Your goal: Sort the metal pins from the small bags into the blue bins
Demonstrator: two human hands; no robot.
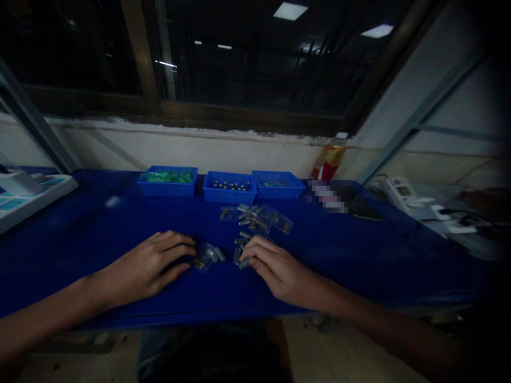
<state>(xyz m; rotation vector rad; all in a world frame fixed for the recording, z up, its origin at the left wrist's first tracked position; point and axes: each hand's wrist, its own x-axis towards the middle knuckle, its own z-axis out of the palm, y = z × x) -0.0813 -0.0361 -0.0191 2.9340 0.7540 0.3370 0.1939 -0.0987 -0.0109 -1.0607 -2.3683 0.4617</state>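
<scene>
My left hand [149, 261] rests over the blue tabletop, thumb and fingers apart. Its fingertips reach the left edge of a small clear plastic bag [205, 256], with brass-coloured pieces inside and small grey metal cylinders at its right end. To the right, my right hand [275, 268] pinches a small metal cylinder [244, 263] from a loose group of similar cylinders [238, 242]. Part of that group is hidden behind the fingers. Beyond it lies a pile of clear bags [259, 219] with brass-coloured pieces, mixed with more cylinders.
Three blue bins stand along the wall: one with green plastic packets [167, 189], a middle bin [229, 196] of small cylinders, and a right bin [277, 192] with thin items. A red-and-gold packet [329, 161] leans behind. Power strips [35, 192] sit at the left; others lie right.
</scene>
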